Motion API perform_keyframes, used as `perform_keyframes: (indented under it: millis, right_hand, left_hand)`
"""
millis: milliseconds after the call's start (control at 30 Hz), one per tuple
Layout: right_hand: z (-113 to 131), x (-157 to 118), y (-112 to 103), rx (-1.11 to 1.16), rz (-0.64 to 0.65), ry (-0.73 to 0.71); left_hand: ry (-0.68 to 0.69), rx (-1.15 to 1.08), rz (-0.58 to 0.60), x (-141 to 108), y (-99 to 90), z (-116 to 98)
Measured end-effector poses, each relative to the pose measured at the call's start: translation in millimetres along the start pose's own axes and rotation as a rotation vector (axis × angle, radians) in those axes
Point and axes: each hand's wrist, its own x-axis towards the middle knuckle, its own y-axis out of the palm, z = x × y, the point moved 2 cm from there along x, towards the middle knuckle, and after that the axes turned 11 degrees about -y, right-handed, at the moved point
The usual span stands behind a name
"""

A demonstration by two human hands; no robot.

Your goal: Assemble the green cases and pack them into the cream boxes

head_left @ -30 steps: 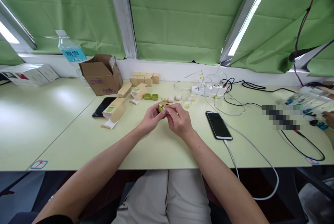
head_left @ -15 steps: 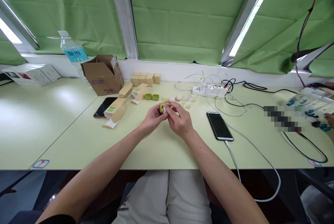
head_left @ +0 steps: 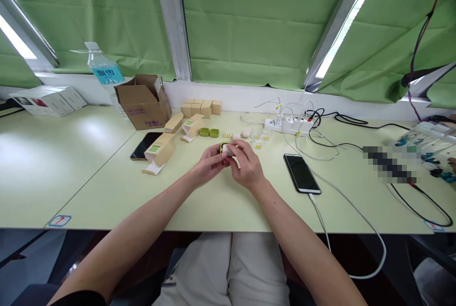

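Observation:
My left hand (head_left: 211,164) is closed on a small green case (head_left: 222,146) above the middle of the table. My right hand (head_left: 246,163) meets it from the right, its fingers closed on a small whitish piece (head_left: 228,150) at the case's opening. Fingers partly hide both objects. Just beyond the hands lie two green square trays (head_left: 209,132), a small yellow-dotted strip (head_left: 227,135), pale pinkish pieces (head_left: 241,135) and several clear little containers with yellow spots (head_left: 258,145).
Opened cartons (head_left: 162,149), a dark phone (head_left: 144,146), a cardboard box (head_left: 144,106) and a bottle (head_left: 105,71) stand left. Small tan boxes (head_left: 201,108) line the back. Rightward are a white phone (head_left: 302,174), power strip (head_left: 288,125) and cables; part of another person's hand shows far right.
The whitish piece and the green case have turned slightly between my fingers, showing more of the piece. The whole view has shifted a little.

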Motion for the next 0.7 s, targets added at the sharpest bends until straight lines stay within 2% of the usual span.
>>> perform_keyframes:
  millis: [267, 367, 467, 533, 600, 700]
  right_hand:
    - [-3.0, -0.5, 0.9, 0.084, -0.031, 0.094]
    - [-15.6, -2.8, -2.8, 0.148, -0.06, 0.198]
    - [-41.3, -10.4, -11.8, -0.079, -0.058, 0.437]
    - [-60.2, -19.3, -18.0, -0.329, 0.042, 0.651]
    - [-75.1, -29.3, -21.3, -0.452, 0.206, 0.81]
    - [-86.0, -39.9, -21.6, -0.441, 0.368, 0.892]
  left_hand:
    - [-0.011, -0.116, 0.07, 0.5, 1.3, -5.8]
    - [0.029, -0.176, -0.003, 5.3, -7.5, -7.9]
    - [0.129, -0.166, -0.118, 10.2, -22.9, -9.9]
    - [0.183, -0.132, -0.184, 12.5, -32.6, -10.3]
    - [0.227, -0.078, -0.234, 13.8, -38.8, -10.3]
    - [0.291, 0.036, -0.266, 14.4, -40.4, -10.1]
